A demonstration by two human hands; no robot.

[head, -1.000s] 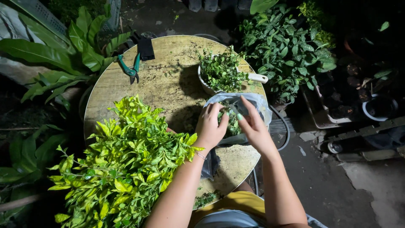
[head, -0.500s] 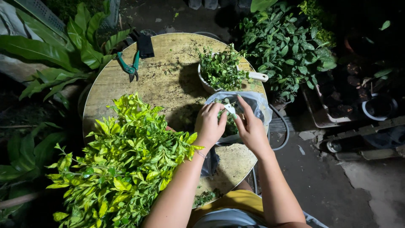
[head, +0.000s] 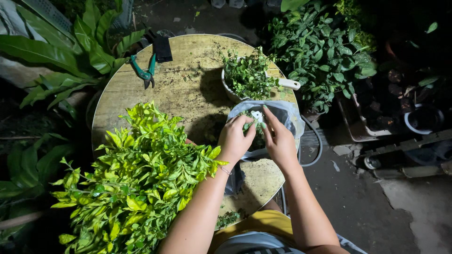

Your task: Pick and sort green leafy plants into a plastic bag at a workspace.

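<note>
Both hands meet over the clear plastic bag on the round wooden desk: left hand and right hand pinch small green cuttings, fingers closed, keeping them over its mouth.

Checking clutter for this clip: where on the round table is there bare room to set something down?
Bare wood on the round table lies between the green pruners, the white pot of cuttings and the leafy branches. A smaller patch shows between the forearms. It is crowded around the plastic bag under both hands.
</note>
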